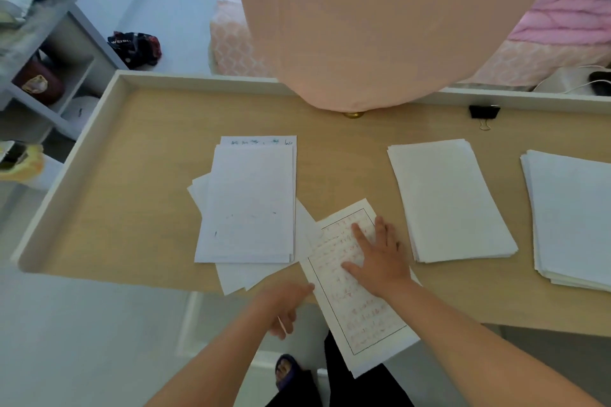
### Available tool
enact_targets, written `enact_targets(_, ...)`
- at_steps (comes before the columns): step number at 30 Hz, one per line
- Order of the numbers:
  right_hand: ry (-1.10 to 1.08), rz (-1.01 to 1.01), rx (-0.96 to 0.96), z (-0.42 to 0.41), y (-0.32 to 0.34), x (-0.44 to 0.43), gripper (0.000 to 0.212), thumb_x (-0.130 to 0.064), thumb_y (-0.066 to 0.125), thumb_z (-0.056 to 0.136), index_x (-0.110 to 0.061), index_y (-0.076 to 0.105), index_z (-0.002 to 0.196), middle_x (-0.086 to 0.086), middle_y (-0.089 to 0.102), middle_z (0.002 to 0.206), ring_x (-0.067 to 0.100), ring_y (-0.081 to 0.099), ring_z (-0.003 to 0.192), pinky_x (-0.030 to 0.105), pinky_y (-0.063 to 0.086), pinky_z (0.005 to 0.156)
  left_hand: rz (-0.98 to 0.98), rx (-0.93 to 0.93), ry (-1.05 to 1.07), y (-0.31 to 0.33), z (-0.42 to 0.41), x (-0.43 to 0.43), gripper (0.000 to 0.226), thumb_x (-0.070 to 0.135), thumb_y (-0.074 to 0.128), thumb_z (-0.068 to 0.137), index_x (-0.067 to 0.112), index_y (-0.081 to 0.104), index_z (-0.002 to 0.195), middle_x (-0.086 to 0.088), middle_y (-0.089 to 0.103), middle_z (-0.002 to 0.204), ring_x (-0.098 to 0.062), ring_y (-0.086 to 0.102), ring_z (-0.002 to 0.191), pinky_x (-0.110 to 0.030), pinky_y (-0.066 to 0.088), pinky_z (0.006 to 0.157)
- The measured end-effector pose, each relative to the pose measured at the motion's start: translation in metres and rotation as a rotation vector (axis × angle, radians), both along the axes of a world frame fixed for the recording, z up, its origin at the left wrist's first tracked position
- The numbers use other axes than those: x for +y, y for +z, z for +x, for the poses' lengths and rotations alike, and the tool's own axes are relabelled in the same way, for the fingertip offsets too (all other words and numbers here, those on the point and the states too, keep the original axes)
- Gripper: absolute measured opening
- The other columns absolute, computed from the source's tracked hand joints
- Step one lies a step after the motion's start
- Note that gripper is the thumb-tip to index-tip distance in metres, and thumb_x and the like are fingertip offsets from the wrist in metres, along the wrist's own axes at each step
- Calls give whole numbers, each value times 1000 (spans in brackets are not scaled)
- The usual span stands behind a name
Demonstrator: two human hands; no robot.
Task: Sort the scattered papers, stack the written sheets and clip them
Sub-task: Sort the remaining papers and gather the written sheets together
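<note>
Closest to you, at 6 o'clock, your left hand sits at the near table edge, touching the left side of the written sheet. Its fingers curl downward and there's a thin white sliver by them, but I honestly can't tell if it's pinching anything. Your right hand is flat on that same sheet, fingers spread and straight, pressing rather than gripping. The sheet lies tilted and hangs off the near edge of the table.

Progress-wise, I'd call it roughly mid-sort. At 11 o'clock there's a messy pile with corners fanning out underneath, so that one looks unsorted. At 1 o'clock sits a neat stack with a blank top, and at 3 o'clock a second stack, cut off by the frame. The binder clip is way out at 1 o'clock against the far rim, touching no paper, so nothing's clipped yet.

Writing: the sheet under your hand has rows of red characters inside a ruled border, too small to read. A page poking out of the messy pile's far end has bluish handwriting, also unreadable. Past the table at 10 o'clock, a dark bag on the floor shows letters starting "WEI", the rest unclear.
</note>
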State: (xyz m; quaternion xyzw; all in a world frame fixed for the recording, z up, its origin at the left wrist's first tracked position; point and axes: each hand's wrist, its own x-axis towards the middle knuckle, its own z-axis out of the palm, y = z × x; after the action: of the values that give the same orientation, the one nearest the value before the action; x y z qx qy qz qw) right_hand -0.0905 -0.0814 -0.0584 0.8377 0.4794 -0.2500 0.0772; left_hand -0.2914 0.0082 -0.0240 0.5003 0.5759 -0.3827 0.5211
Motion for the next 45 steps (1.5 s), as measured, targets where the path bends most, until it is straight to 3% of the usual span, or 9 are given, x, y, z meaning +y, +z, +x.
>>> enact_targets(3,-35,-8,-18,-30,2,-2,92,-76,39,86,-38,-7,156,17,-18,162,39,-8,150,54,15,118,-31,-67,114,-14,-29,-10,81,74,51,83,11,50,134,-8,64,118,-23,61,100,-36,50,88)
enact_targets(8,-50,-19,-65,-70,4,-15,89,-76,37,86,-35,-1,156,19,-6,162,36,4,149,51,22,116,-59,-381,599,-27,-49,-36,38,31,69,91,9,62,121,-3,74,107,-20,70,98,-36,54,94)
enact_targets(17,-498,137,294,-50,35,-37,79,-57,51,92,-22,20,155,7,17,160,28,20,146,44,29,116,124,-716,437,19,-45,-30,30,15,58,98,20,56,127,8,68,118,-9,66,104,-25,55,80)
enact_targets(21,-975,334,633,-26,65,-33,33,-33,56,94,-15,45,119,0,57,106,11,58,84,27,51,64,273,-880,323,49,-26,-13,43,5,54,97,30,49,131,11,63,123,-5,62,107,-24,56,82)
enact_targets(25,-1201,440,837,1,82,-29,24,-24,55,91,-10,70,104,12,67,92,25,61,77,30,49,65,303,-993,436,67,-11,6,55,1,54,95,40,49,133,11,67,122,-14,69,106,-35,61,79)
enact_targets(29,-981,443,916,15,90,-7,22,-22,58,90,-9,71,103,10,74,103,28,69,92,44,58,84,559,-868,597,74,0,24,42,7,54,97,35,51,129,7,67,119,-17,68,101,-30,60,71)
enact_targets(34,-588,422,738,6,94,50,37,-16,67,88,-22,47,119,-7,62,110,14,64,96,31,55,77,782,-556,590,65,-5,57,33,20,68,91,19,52,120,2,64,115,-21,64,101,-35,55,84)
enact_targets(40,-377,418,669,-26,88,118,53,-9,61,91,-20,38,137,-4,62,124,12,64,97,27,56,74,950,-353,502,57,-38,104,22,21,66,92,14,50,104,1,62,102,-18,60,85,-22,43,56)
enact_targets(45,-327,227,616,-66,60,160,67,-25,67,86,-16,35,144,2,53,139,19,54,117,33,52,91,935,-163,378,21,-78,134,40,21,69,86,12,52,120,-9,53,123,-27,53,114,-40,51,91)
